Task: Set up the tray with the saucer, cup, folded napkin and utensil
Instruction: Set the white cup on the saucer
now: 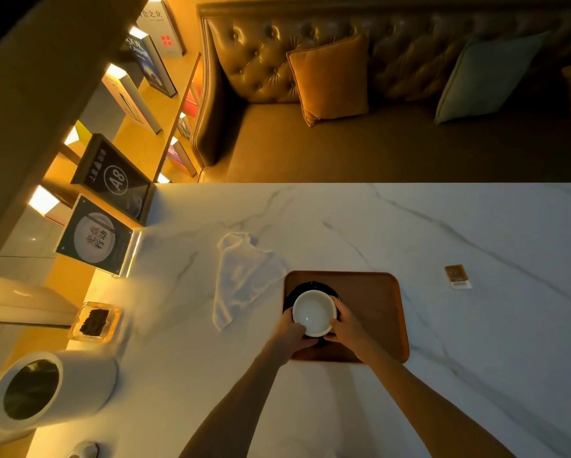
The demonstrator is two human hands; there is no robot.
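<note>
A brown wooden tray (373,302) lies on the white marble table. At the tray's left end sits a dark saucer (305,287). A white cup (313,312) rests over the saucer, empty and upright. My left hand (292,332) grips the cup's near left side. My right hand (346,325) holds its right side. An unfolded white napkin (241,279) lies crumpled on the table just left of the tray. No utensil shows in view.
A small brown packet (457,276) lies right of the tray. At the left edge stand a white cylindrical pot (49,388), a glass ashtray (95,322) with dark contents and upright sign cards (95,239). A tufted sofa (376,94) with cushions lies beyond the table.
</note>
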